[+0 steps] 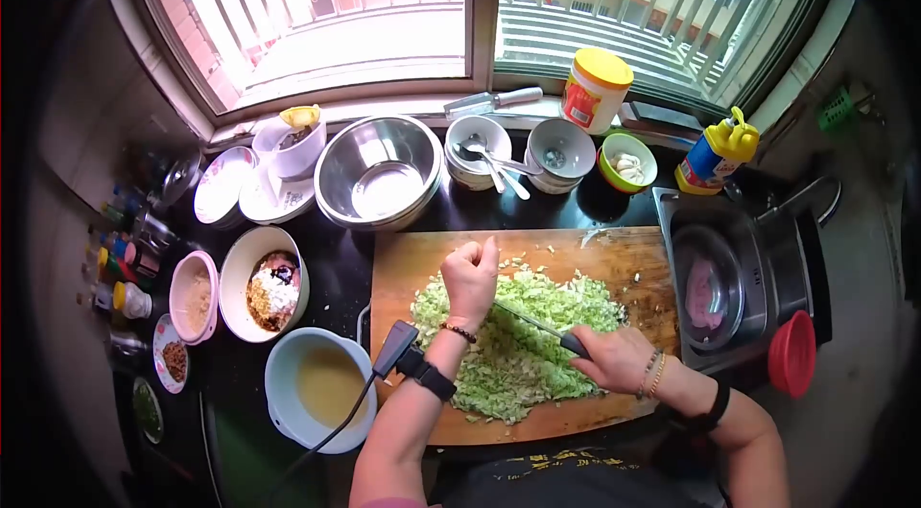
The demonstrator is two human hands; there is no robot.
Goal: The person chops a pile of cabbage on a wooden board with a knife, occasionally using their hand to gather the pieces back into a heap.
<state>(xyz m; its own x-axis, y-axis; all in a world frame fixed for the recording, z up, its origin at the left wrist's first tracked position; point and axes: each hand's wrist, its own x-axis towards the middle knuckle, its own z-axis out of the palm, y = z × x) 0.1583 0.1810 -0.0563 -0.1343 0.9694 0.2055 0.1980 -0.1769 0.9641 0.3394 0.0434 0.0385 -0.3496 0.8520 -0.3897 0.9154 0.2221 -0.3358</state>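
A wide spread of finely chopped green vegetable [537, 364] covers the middle of the wooden cutting board [413, 254]. My right hand [614, 357] is closed round the dark handle of a knife [532, 321], whose blade points up and left over the vegetable. My left hand [469, 280] is raised at the vegetable's upper left edge, near the knife's tip, with its fingers curled in. What the left fingers hold, if anything, is hidden.
Left of the board are a bowl of yellowish liquid [331, 383] and a white bowl with seasonings [273, 292]. Behind it stand a steel bowl [379, 172], small bowls with spoons [477, 145] and a green bowl of garlic [626, 165]. A sink [753, 263] lies right.
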